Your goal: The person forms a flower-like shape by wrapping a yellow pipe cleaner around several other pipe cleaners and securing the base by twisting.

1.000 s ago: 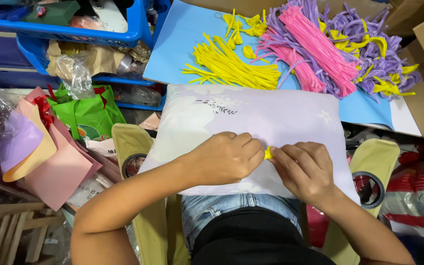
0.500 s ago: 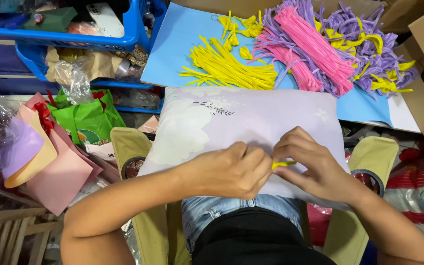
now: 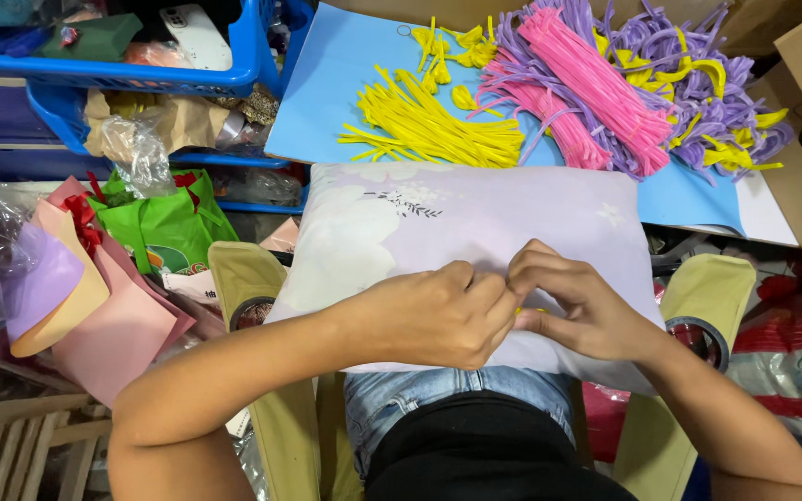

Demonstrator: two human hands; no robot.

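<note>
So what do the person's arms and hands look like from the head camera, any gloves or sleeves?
Both are bare: the left hand and right hand wear no gloves, and no rings or watch show. The forearms are uncovered up to the frame edge, so no sleeves are in view. Below them are blue jeans and a black top.

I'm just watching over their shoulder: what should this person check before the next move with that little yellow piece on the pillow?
1. Both hands on the piece: left hand and right hand meet over it: ok.
2. Yellow piece visible: almost hidden by fingers, shape: cannot tell.
3. Pillow lies flat on the lap: ok.
4. More yellow strips ahead on the blue sheet: ok.
5. Pink strips and purple strips kept apart: overlapping: not ok.
</note>
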